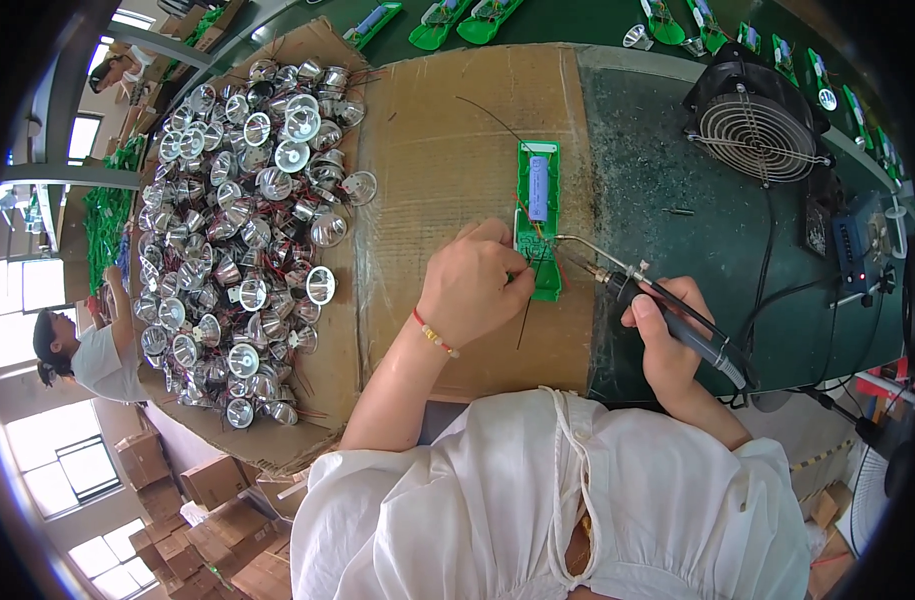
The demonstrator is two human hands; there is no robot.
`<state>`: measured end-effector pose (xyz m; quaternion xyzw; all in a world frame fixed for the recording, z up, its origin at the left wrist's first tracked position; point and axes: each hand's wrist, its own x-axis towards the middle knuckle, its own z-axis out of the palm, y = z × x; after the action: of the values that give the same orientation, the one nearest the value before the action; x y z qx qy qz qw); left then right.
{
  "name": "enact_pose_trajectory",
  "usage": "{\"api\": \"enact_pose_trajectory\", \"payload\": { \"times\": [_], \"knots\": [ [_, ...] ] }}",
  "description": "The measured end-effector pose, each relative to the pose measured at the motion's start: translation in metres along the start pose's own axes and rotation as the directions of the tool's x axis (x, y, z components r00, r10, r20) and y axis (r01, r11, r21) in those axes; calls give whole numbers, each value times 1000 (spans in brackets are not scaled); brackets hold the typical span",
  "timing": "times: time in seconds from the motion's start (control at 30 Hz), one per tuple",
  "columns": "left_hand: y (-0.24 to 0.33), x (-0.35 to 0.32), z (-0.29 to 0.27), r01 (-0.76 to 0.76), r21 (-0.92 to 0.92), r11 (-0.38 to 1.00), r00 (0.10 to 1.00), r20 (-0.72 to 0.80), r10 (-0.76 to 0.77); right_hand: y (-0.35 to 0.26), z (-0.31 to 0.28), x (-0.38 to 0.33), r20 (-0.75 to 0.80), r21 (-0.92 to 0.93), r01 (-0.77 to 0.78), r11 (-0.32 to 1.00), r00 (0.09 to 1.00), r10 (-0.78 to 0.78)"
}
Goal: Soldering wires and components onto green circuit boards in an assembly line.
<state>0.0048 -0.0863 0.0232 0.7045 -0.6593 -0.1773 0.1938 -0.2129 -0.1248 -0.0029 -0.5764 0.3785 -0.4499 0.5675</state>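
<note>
A green plastic housing [546, 282] lies lengthwise on the cardboard, with a purple cylindrical battery [538, 188] in its far part and a small circuit board [533, 248] in its near part. My left hand [475, 280] is at the housing's left side, fingers pinched at a thin black wire [523, 328] by the board; the exact grip is partly hidden. My right hand [671, 335] is closed around a black soldering iron [693, 342]. A thin metal feed tube [589, 246] on the iron reaches the board, with the iron's tip close by.
Many shiny reflector cups [242, 235] with wires fill a cardboard tray at left. A fan with a wire guard [757, 138] and a blue control box [850, 250] stand at right. More green housings [487, 22] line the far shelf. A co-worker [87, 350] is at far left.
</note>
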Motion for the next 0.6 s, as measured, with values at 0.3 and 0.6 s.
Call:
{"api": "enact_pose_trajectory", "payload": {
  "times": [0.3, 0.6],
  "knots": [
    [2, -1, 0, -1, 8, 1000, 1000, 11, 0, -4, 1, -1, 123, -130, 1, 991, 992, 15],
    [-2, 0, 2, -20, -19, 1000, 1000, -5, 20, 3, -4, 1, -55, 32, 15, 999, 998, -13]
  ]
}}
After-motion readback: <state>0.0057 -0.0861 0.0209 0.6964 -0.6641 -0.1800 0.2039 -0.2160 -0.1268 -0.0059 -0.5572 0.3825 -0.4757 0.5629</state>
